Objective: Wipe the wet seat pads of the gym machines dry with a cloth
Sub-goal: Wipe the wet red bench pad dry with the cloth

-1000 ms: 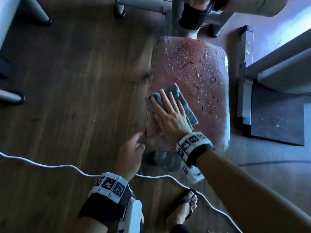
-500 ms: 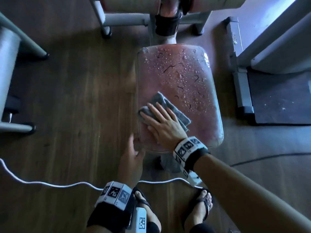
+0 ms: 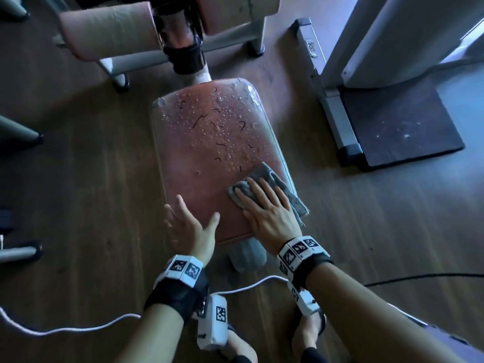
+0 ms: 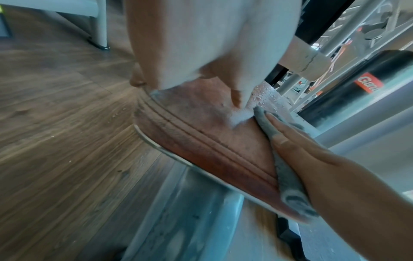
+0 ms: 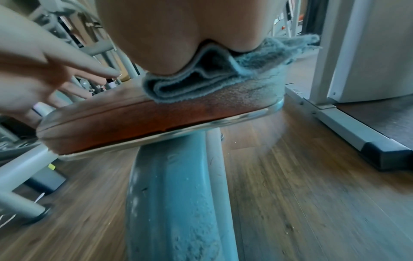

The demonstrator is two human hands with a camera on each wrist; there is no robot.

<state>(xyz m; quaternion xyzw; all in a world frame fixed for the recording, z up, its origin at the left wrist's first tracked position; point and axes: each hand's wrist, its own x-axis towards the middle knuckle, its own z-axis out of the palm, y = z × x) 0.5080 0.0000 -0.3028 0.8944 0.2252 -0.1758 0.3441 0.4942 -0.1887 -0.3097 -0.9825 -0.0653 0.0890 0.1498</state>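
Observation:
A reddish-brown seat pad [image 3: 207, 153] stands on a grey post, its far half beaded with water drops and its near half looking dull and dry. My right hand [image 3: 264, 208] lies flat with straight fingers on a folded grey cloth [image 3: 282, 188], pressing it onto the pad's near right edge; the cloth [image 5: 201, 83] bunches under the palm. My left hand [image 3: 188, 224] is open at the pad's near left corner, thumb over the pad surface, fingers spread. In the left wrist view the seat pad [image 4: 201, 134] runs beside the cloth [image 4: 288, 176].
Wooden floor all round. The machine's padded rollers [image 3: 110, 35] and frame stand just beyond the seat. A grey base rail [image 3: 337, 119] and dark mat [image 3: 400, 127] lie to the right. A white cable [image 3: 78, 328] and a black cable [image 3: 419, 279] cross the floor near my feet.
My right hand slid the cloth from the pad's near left side across to its near right edge. My left hand rose onto the near left corner. The camera moved closer.

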